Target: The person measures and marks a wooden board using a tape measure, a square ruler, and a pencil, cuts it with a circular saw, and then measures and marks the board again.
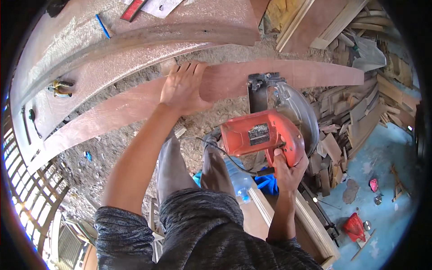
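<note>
My right hand (290,170) is closed round the rear handle of a red circular saw (249,133). Its clear guard (302,105) covers the blade, and the dark base plate (258,99) reaches over the near edge of a long curved wooden board (243,78). Whether the blade touches the wood is hidden. Flat on that board, left of the saw, rests my left hand (184,89), fingers spread toward the far edge and thumb out to the right. A black cord (231,162) runs from the saw handle back between my legs.
Beyond the board lies a large reddish sheet (148,51) carrying a blue pen (102,26), pliers (60,88) and a red-and-silver tool (132,10). Wood offcuts (333,148) pile up at right. A plastic bottle (238,177) and timber frame (310,225) stand near my legs.
</note>
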`<state>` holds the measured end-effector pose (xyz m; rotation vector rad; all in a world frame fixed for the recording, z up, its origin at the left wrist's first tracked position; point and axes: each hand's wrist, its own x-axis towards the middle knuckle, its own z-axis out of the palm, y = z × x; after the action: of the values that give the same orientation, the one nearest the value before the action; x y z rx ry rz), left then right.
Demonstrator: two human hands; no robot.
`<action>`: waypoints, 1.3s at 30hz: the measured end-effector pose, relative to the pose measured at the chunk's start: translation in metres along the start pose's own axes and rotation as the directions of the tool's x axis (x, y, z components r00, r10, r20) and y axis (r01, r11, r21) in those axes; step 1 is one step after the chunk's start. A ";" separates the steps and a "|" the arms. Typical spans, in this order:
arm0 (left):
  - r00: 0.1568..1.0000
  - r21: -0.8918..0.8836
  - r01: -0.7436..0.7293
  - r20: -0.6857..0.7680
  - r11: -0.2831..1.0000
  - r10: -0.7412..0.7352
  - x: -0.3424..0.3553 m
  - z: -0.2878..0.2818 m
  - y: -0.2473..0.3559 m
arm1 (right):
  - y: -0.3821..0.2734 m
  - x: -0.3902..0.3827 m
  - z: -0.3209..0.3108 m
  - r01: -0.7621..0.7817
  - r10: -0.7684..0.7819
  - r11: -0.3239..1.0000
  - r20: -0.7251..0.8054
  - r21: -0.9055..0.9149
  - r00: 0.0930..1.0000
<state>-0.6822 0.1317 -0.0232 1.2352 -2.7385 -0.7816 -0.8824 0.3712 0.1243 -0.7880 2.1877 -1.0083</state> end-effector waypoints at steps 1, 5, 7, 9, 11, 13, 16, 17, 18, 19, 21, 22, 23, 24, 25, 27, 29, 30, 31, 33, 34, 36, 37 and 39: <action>1.000 -0.001 0.005 0.011 1.000 -0.005 0.000 -0.001 -0.001 | -0.002 0.000 0.002 0.018 -0.019 1.000 -0.016 -0.016 1.000; 1.000 0.003 0.016 0.022 1.000 -0.016 -0.001 -0.002 0.001 | -0.008 -0.003 0.004 -0.053 0.053 0.998 -0.001 0.043 0.999; 1.000 -0.003 -0.002 0.008 1.000 0.002 -0.002 -0.003 -0.001 | -0.003 -0.003 0.006 -0.017 0.018 0.999 -0.009 0.038 1.000; 1.000 -0.013 -0.015 -0.003 1.000 0.015 -0.003 -0.003 -0.002 | 0.004 -0.003 0.006 0.013 -0.013 0.999 -0.017 0.030 1.000; 1.000 -0.017 -0.024 -0.006 1.000 0.024 -0.003 0.000 -0.003 | 0.010 -0.003 0.007 0.062 -0.062 0.998 0.002 0.021 0.998; 0.994 -0.013 -0.049 -0.098 0.999 0.047 -0.003 0.006 -0.004 | 0.008 -0.003 0.007 0.002 -0.003 0.999 0.016 0.036 1.000; 0.995 0.010 -0.035 -0.092 0.999 0.036 0.001 0.007 0.001 | 0.006 0.001 0.010 0.076 -0.075 0.995 -0.027 0.059 0.997; 0.997 0.010 -0.031 -0.075 0.999 0.032 0.000 0.006 0.000 | 0.010 0.001 0.006 0.066 -0.065 0.997 -0.012 0.049 0.998; 0.996 0.021 -0.034 -0.076 0.999 0.036 -0.001 0.004 -0.001 | 0.015 -0.001 0.003 0.049 -0.050 0.998 0.004 0.042 0.999; 0.996 0.029 -0.037 -0.083 0.999 0.040 0.001 0.005 -0.001 | 0.019 0.001 0.001 0.076 -0.077 0.997 0.012 0.015 0.997; 0.995 0.024 -0.048 -0.085 0.999 0.050 0.001 0.008 -0.002 | 0.023 0.000 -0.002 0.080 -0.079 0.997 0.017 -0.025 0.997; 0.993 0.025 -0.061 -0.096 0.998 0.063 0.001 0.010 -0.003 | 0.025 0.000 -0.002 0.072 -0.072 0.997 0.018 -0.029 0.997; 0.994 0.025 -0.056 -0.096 0.998 0.058 0.000 0.011 -0.004 | 0.026 0.001 -0.002 0.065 -0.065 0.997 0.019 -0.035 0.998; 0.993 0.042 -0.053 -0.106 0.998 0.058 -0.001 0.012 -0.004 | 0.028 0.002 -0.002 0.101 -0.100 0.994 0.020 -0.031 0.995; 0.992 0.057 -0.055 -0.115 0.997 0.061 -0.002 0.013 -0.004 | 0.029 0.002 -0.002 0.117 -0.116 0.993 0.019 -0.031 0.993; 0.996 0.084 -0.031 -0.075 0.996 0.037 -0.003 0.014 -0.002 | 0.029 0.004 -0.002 0.158 -0.156 0.986 0.032 -0.060 0.987; 0.999 0.112 -0.014 -0.034 0.994 0.018 -0.002 0.012 -0.001 | 0.028 0.004 -0.001 0.180 -0.177 0.979 0.043 -0.090 0.983; 1.000 0.115 -0.021 -0.014 0.993 0.022 -0.002 0.010 -0.001 | 0.028 0.004 0.000 0.162 -0.160 0.985 0.033 -0.057 0.987; 1.000 0.119 -0.025 0.006 0.993 0.024 -0.002 0.009 -0.001 | 0.026 0.003 0.002 0.153 -0.152 0.987 0.030 -0.039 0.988; 1.000 0.117 -0.016 0.022 0.993 0.014 -0.002 0.008 -0.001 | 0.022 0.002 0.006 0.117 -0.116 0.993 0.017 -0.020 0.993; 0.999 0.113 -0.009 0.036 0.994 0.005 -0.001 0.007 -0.001 | 0.020 0.002 0.006 0.104 -0.103 0.994 0.011 -0.021 0.995; 1.000 0.107 -0.010 0.028 0.994 0.007 -0.001 0.008 -0.001 | 0.020 0.001 0.005 0.096 -0.096 0.995 0.009 -0.034 0.995; 1.000 0.104 -0.011 0.020 0.995 0.009 -0.001 0.009 -0.002 | 0.021 0.001 0.005 0.099 -0.098 0.994 0.011 -0.039 0.995; 1.000 0.110 -0.016 0.006 0.994 0.016 -0.002 0.011 -0.003 | 0.022 0.002 0.006 0.094 -0.094 0.996 0.016 -0.011 0.995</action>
<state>-0.6814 0.1360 -0.0337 1.2299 -2.8273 -0.6410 -0.8855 0.3789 0.1030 -0.9088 2.1623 -1.0320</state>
